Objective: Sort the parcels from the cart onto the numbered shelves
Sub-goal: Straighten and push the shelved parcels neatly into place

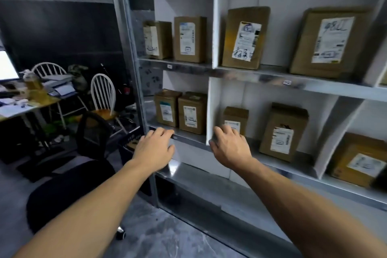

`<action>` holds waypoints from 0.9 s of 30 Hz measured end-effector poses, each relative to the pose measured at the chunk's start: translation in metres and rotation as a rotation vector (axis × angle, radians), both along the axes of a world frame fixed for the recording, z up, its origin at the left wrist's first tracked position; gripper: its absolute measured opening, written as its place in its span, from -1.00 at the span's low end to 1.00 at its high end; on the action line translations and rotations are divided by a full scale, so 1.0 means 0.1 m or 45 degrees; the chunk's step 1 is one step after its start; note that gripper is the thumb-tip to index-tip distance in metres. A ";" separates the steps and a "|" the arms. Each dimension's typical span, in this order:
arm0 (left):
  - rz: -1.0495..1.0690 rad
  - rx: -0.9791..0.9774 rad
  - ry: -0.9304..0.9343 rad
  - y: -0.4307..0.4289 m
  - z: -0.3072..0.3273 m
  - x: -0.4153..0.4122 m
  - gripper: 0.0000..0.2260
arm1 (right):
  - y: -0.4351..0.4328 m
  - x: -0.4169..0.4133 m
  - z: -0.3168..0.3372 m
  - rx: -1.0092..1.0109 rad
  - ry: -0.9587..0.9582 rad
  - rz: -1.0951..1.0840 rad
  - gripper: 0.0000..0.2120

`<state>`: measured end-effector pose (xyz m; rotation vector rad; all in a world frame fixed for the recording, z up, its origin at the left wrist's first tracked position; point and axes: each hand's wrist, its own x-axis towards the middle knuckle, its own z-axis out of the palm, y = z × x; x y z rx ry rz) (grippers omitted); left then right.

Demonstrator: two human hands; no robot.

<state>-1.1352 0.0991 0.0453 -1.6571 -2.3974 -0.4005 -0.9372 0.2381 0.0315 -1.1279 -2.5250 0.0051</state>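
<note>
The small parcel (235, 118) stands upright just right of the divider (212, 109), label facing us. Our right hand (230, 148) is before it, fingers loosely spread, holding nothing; contact we cannot tell. Left of the divider, our left hand (156, 148) is relaxed, empty.

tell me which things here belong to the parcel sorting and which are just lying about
Job: cardboard parcels, metal shelving, shelf tag, left hand, right hand.
Lying about: black office chair, white spindle-back chair, cluttered desk, bottle of yellow liquid.
</note>
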 end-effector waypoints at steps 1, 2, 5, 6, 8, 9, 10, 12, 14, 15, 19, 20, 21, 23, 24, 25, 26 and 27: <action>-0.002 0.008 0.006 0.00 0.06 -0.17 -0.57 | 0.00 -0.17 0.06 0.011 0.013 0.004 -0.59; -0.001 0.020 0.010 0.01 0.11 -0.33 -0.57 | 0.01 -0.34 0.12 0.026 0.016 0.010 -0.58; 0.010 0.075 0.012 0.08 0.25 -0.73 -0.56 | 0.11 -0.71 0.27 0.070 0.007 0.033 -0.59; 0.014 0.097 0.004 0.11 0.29 -0.86 -0.56 | 0.16 -0.83 0.33 0.086 0.009 0.042 -0.60; 0.017 0.135 -0.017 0.20 0.39 -1.10 -0.56 | 0.29 -1.04 0.45 0.133 0.028 0.050 -0.62; 0.018 0.147 -0.023 0.26 0.44 -1.21 -0.56 | 0.37 -1.15 0.51 0.148 0.043 0.047 -0.62; 0.018 0.154 -0.026 0.33 0.49 -1.32 -0.55 | 0.45 -1.25 0.59 0.157 0.060 0.040 -0.59; 0.008 0.178 -0.021 0.50 0.61 -1.54 -0.54 | 0.65 -1.44 0.75 0.181 0.104 0.033 -0.55; -0.013 0.220 -0.009 0.72 0.75 -1.77 -0.54 | 0.86 -1.62 0.94 0.214 0.165 0.039 -0.54; -0.027 0.247 0.000 0.85 0.85 -1.88 -0.54 | 0.98 -1.71 1.04 0.232 0.197 0.041 -0.55; -0.087 0.364 0.065 1.43 1.25 -2.28 -0.55 | 1.42 -2.03 1.45 0.365 0.303 0.005 -0.58; -0.101 0.384 0.077 1.57 1.35 -2.36 -0.55 | 1.53 -2.11 1.56 0.386 0.318 -0.011 -0.58; -0.115 0.411 0.088 1.71 1.45 -2.45 -0.55 | 1.63 -2.19 1.66 0.401 0.325 -0.026 -0.56; -0.145 0.476 0.112 1.95 1.62 -2.60 -0.55 | 1.82 -2.35 1.86 0.441 0.328 -0.049 -0.54; -0.166 0.516 0.118 2.06 1.71 -2.69 -0.55 | 1.89 -2.43 1.95 0.467 0.334 -0.064 -0.53; -0.187 0.557 0.120 2.16 1.79 -2.77 -0.56 | 1.96 -2.50 2.04 0.499 0.343 -0.083 -0.52; -0.202 0.587 0.120 2.26 1.86 -2.85 -0.55 | 2.02 -2.56 2.11 0.527 0.351 -0.104 -0.52; -0.213 0.607 0.115 2.36 1.92 -2.92 -0.55 | 2.08 -2.61 2.18 0.548 0.360 -0.125 -0.52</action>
